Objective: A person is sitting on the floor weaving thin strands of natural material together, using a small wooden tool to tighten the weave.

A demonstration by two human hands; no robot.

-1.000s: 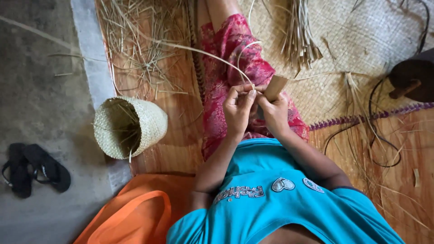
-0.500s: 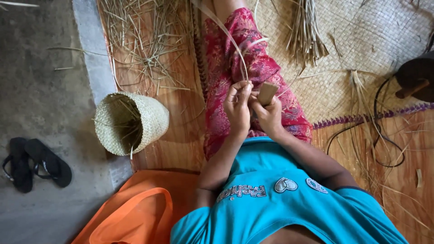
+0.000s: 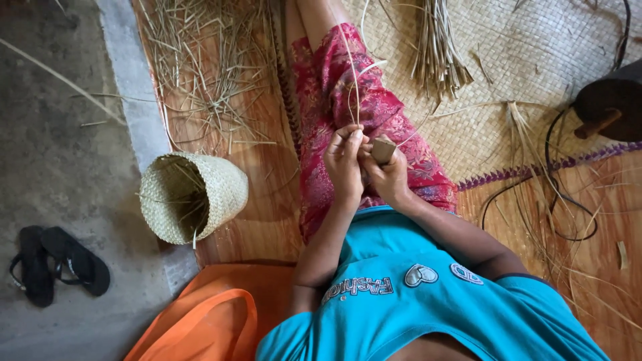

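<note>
My left hand (image 3: 344,160) pinches a long pale straw strip (image 3: 352,73) that rises straight up over my red patterned skirt (image 3: 334,80). Close beside it, my right hand (image 3: 389,177) grips a small tan wooden block (image 3: 383,148), whose top end shows above the fingers. The two hands touch at the fingertips above my lap. A second, thinner strip curls up from the same spot. My turquoise shirt (image 3: 414,301) fills the bottom of the view.
A small woven basket (image 3: 194,194) lies on its side to the left. Loose straw (image 3: 200,67) is scattered beyond it. A bundle of strips (image 3: 435,47) lies on a woven mat (image 3: 535,53). Black sandals (image 3: 57,264), an orange bag (image 3: 200,321), a black cord (image 3: 562,200) and a dark round object (image 3: 605,103) are nearby.
The long strip has swung from pointing left to standing nearly upright. The wooden block sits lower in my right hand, and both hands have drawn slightly toward my body.
</note>
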